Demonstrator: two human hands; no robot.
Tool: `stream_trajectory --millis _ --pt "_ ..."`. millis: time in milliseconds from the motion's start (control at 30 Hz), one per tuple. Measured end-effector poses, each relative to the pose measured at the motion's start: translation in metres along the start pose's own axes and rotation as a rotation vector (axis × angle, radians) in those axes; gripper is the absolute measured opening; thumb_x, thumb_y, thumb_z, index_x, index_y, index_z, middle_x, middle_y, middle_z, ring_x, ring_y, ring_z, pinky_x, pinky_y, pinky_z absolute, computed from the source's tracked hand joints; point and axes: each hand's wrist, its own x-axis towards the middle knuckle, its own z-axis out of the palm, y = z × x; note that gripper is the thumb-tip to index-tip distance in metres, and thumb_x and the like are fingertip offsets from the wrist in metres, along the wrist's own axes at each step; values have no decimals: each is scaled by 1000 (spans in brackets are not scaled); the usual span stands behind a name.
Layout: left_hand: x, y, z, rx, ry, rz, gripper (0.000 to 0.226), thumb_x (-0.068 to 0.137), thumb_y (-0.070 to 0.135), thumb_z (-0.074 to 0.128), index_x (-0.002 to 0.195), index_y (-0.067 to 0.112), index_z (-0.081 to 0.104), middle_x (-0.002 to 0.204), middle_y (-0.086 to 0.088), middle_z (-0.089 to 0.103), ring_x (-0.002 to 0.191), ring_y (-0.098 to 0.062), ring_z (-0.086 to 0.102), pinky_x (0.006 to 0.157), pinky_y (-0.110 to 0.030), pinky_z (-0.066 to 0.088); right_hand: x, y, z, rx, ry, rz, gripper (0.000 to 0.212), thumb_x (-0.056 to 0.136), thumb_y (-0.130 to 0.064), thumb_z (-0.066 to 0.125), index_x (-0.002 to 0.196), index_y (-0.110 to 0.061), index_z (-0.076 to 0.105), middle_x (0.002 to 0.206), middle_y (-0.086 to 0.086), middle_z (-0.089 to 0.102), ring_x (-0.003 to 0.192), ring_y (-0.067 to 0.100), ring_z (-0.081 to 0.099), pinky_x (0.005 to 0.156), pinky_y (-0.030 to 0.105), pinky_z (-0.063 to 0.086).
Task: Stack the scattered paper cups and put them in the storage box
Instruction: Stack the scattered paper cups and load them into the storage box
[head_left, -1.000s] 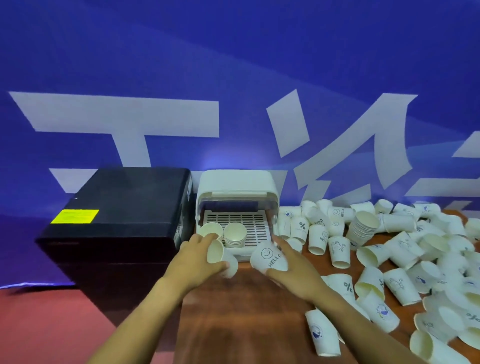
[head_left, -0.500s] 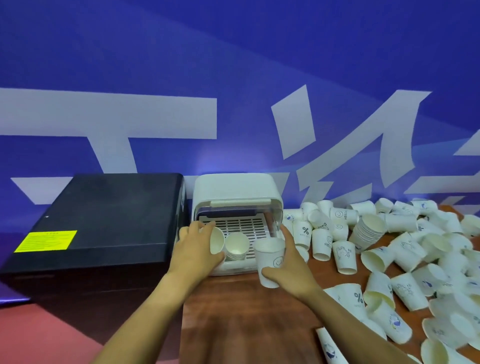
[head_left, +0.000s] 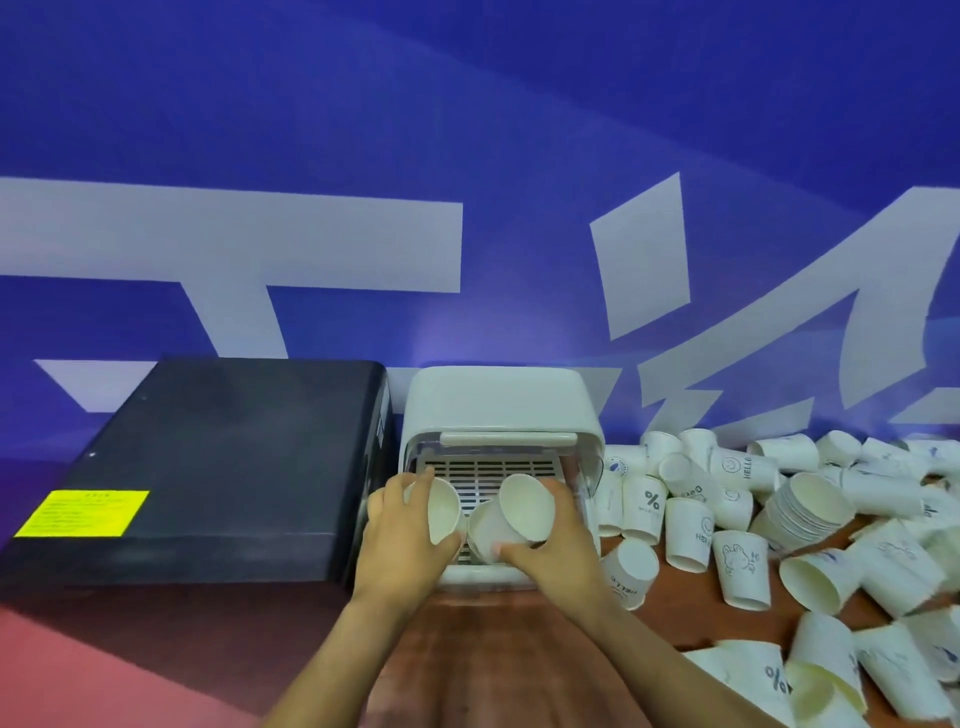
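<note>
A white storage box (head_left: 501, 400) with a slatted tray inside stands open at the back of the wooden table. My left hand (head_left: 402, 551) grips a white paper cup (head_left: 442, 510) at the box's left front, mouth tilted toward me. My right hand (head_left: 553, 545) holds another paper cup (head_left: 522, 506) tilted over a cup stack (head_left: 485, 535) that sits in the box's front. Both hands are at the box opening, side by side. Many loose white paper cups (head_left: 693, 525) lie scattered over the table to the right, some upright, some on their sides.
A black case (head_left: 218, 467) with a yellow label sits left of the box, touching it. A stack of nested cups (head_left: 810, 506) lies on its side among the scattered ones. A blue wall with white shapes rises behind. Bare wooden tabletop (head_left: 493, 665) lies below my hands.
My right hand carried its cup from the table front up into the box opening and tilted it over the stack. My left hand moved its cup slightly deeper into the box.
</note>
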Motion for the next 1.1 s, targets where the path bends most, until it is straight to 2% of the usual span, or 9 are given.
stream_trajectory --millis 67,200,300,400,533,667,833,967,1100 --pt "4 -3 5 7 6 -2 73 83 42 63 145 27 28 140 8 30 127 -16 26 103 -29 39 6 4 6 5 9 5 79 64 -18 84 122 -34 34 105 -27 43 104 4 45 87 17 32" --pt "12 -8 17 18 -5 -23 71 83 43 63 144 27 31 141 8 31 127 -18 27 105 -31 37 20 14 14 -14 28 23 86 61 -13 82 132 -24 36 115 -13 49 110 9 48 90 19 36" --pt "18 -10 26 73 -27 -16 71 83 41 62 145 24 30 143 5 31 129 -20 27 104 -31 38 28 21 19 -83 -2 42 87 60 -20 78 134 -34 33 127 -12 49 116 12 49 94 29 43" --pt "23 -12 35 118 -63 -29 74 83 37 62 146 23 28 145 3 32 130 -21 27 104 -31 38 34 22 21 -137 -48 56 89 64 -24 78 138 -35 30 132 -12 43 123 12 44 96 27 40" --pt "29 -16 44 148 -121 -60 79 81 41 62 148 21 24 146 3 32 131 -21 28 105 -31 37 36 28 25 -210 -155 57 91 64 -41 81 140 -32 32 136 -6 41 126 14 41 100 27 37" --pt "26 -20 51 189 -222 -84 87 81 44 63 150 24 13 155 3 17 143 -22 14 110 -37 32 34 37 25 -246 -235 67 101 65 -48 80 147 -29 25 141 -2 37 130 16 36 106 29 33" --pt "21 -20 51 186 -288 -82 92 82 44 64 151 32 3 159 0 3 147 -25 1 114 -42 22 33 38 21 -276 -271 90 104 69 -47 78 150 -28 17 146 2 33 135 17 33 108 30 31" --pt "13 -8 42 153 -255 -14 91 84 45 63 151 34 2 159 -2 0 147 -24 -4 117 -42 16 26 36 5 -250 -221 80 90 75 -41 75 147 -27 23 147 0 33 136 16 33 108 28 29" --pt "-4 10 40 62 -200 127 81 86 42 60 150 35 11 156 2 13 145 -18 6 118 -37 18 2 38 -18 -277 -186 116 61 82 -36 68 136 -27 42 135 -3 46 124 14 44 102 28 38"
